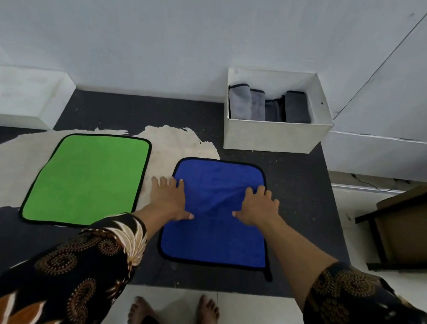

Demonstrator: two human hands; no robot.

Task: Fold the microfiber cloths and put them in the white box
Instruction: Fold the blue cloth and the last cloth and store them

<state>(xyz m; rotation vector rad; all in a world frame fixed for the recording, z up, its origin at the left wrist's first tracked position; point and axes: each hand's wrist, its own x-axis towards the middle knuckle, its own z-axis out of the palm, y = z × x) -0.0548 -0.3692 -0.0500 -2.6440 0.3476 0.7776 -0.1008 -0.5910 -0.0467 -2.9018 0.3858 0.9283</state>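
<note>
The blue cloth lies open and flat on the dark surface, directly in front of the person, with soft creases gathered in its far half between the two hands. The left hand rests palm down at the cloth's left edge, fingers spread, some of them reaching past the hem onto the pale worn patch. The right hand presses palm down on the cloth's right side, fingers likewise fanned; neither hand pinches anything.

This looks like the smoothing step before the first fold. The next move calls for taking two corners of one edge and carrying them over to meet the opposite edge squarely, so the creases need pressing out first.

Just to the left, apart from the blue one, the green cloth lies unfolded. Beyond the blue cloth stands the white box, holding grey folded cloths stood on edge, perhaps four, though the shadow makes the count uncertain.
</note>
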